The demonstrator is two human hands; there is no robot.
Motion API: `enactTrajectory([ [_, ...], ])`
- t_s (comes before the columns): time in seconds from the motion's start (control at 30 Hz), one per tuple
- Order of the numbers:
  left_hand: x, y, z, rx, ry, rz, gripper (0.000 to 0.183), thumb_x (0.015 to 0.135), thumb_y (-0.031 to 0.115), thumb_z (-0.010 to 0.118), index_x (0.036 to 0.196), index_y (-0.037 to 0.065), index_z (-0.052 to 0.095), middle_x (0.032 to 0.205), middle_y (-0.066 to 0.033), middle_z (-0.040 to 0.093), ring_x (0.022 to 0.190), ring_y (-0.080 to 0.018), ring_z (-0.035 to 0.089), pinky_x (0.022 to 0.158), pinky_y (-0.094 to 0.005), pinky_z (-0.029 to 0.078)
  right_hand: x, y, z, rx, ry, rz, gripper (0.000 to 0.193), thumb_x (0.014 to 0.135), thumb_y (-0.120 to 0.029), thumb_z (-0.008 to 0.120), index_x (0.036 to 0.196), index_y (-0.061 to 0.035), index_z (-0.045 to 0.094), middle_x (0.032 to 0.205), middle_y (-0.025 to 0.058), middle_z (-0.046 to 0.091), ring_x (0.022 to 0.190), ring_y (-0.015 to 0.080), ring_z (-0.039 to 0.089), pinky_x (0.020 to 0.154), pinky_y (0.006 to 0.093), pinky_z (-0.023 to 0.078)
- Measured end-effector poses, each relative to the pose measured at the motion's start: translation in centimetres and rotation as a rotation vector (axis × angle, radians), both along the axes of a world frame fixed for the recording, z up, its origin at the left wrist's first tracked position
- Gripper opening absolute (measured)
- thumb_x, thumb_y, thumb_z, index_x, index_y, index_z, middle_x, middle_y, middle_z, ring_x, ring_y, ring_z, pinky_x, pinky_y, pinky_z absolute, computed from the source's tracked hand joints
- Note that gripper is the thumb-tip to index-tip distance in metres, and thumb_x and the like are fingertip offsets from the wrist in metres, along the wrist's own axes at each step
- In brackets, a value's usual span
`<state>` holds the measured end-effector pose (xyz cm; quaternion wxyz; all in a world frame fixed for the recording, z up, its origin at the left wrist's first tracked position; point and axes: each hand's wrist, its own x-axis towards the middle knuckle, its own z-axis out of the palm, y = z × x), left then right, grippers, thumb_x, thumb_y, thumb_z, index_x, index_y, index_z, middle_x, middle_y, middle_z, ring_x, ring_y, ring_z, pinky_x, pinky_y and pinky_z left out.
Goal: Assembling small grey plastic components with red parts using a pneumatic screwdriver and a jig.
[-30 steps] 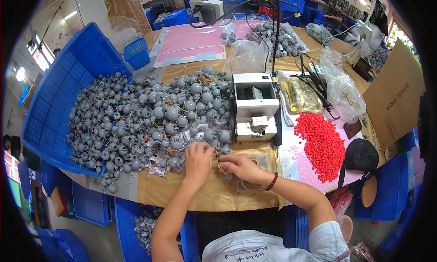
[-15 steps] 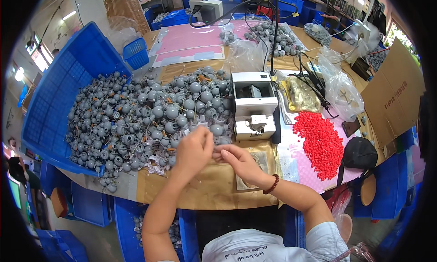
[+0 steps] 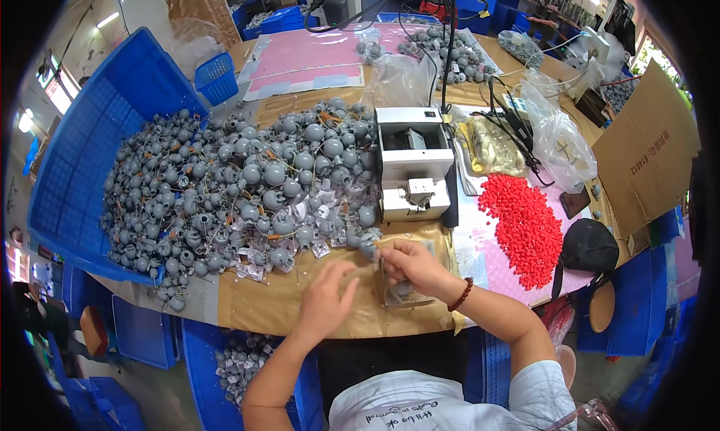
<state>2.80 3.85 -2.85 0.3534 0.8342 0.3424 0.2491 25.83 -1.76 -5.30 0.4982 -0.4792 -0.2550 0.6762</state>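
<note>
Pinching narrowly, right hand with grey ball just beyond its grip, left hand loosely spread.

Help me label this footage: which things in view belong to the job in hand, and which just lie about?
Likely in the job:
grey part, seemingly pinched by right hand
grey pile near left hand
blue crate
perhaps white machine, red pieces

Apparently lying about:
clear plastic bag
cardboard sheet
black cloth item

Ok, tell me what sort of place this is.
Probably a small-parts assembly workshop: grey ball-shaped parts spill in a heap from a blue crate, red pieces lie piled to the right, and a white bench machine stands between them.
</note>
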Motion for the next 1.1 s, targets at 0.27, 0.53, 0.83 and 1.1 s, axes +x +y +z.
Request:
enactTrajectory([
  [0.27,3.8,-0.9,0.5,0.105,-0.257,-0.116,0.051,0.083,0.012,0.085,0.13,0.006,0.064,0.124,-0.0157,0.065,0.121,-0.0361,0.061,0.105,-0.0445,0.05,2.1,-2.4,6.4,0.367,-0.164,0.362,0.012,0.104,-0.015,0.07,0.105,-0.0031,0.07,0.08,-0.0061,0.062,0.072,-0.0009,0.053,0.06,0.0213,0.042],
  [0.53,4.8,-1.9,-2.1,-0.472,-0.282,-0.125,0.034,0.092,0.012,0.079,0.121,0.003,0.065,0.11,-0.0056,0.064,0.097,-0.0151,0.061,0.085,-0.0304,0.052,5.7,-4.0,3.7,0.649,-1.11,0.044,0.015,0.093,-0.007,0.075,0.108,-0.0053,0.074,0.085,0.0089,0.07,0.069,0.0234,0.068,0.063,0.0349,0.055],
  [0.83,5.6,-3.9,-4.1,-0.132,-0.054,-0.114,0.038,0.087,0.015,0.082,0.119,0.004,0.066,0.113,-0.0154,0.062,0.104,-0.0346,0.065,0.088,-0.0405,0.054,5.9,-4.7,-1.7,0.871,-1.574,0.206,0.032,0.077,-0.007,0.076,0.109,-0.0099,0.075,0.089,0.0066,0.066,0.077,0.027,0.067,0.067,0.0383,0.055],
  [1.1,6.3,-3.9,-4.5,-0.075,-0.018,-0.13,0.04,0.087,0.015,0.079,0.122,0.004,0.066,0.115,-0.0155,0.061,0.107,-0.037,0.062,0.092,-0.0452,0.053,6.1,-4.5,-1.6,0.909,-1.696,0.341,0.028,0.083,-0.017,0.069,0.11,-0.0091,0.071,0.092,0.0064,0.062,0.085,0.0254,0.065,0.072,0.0391,0.054],
])
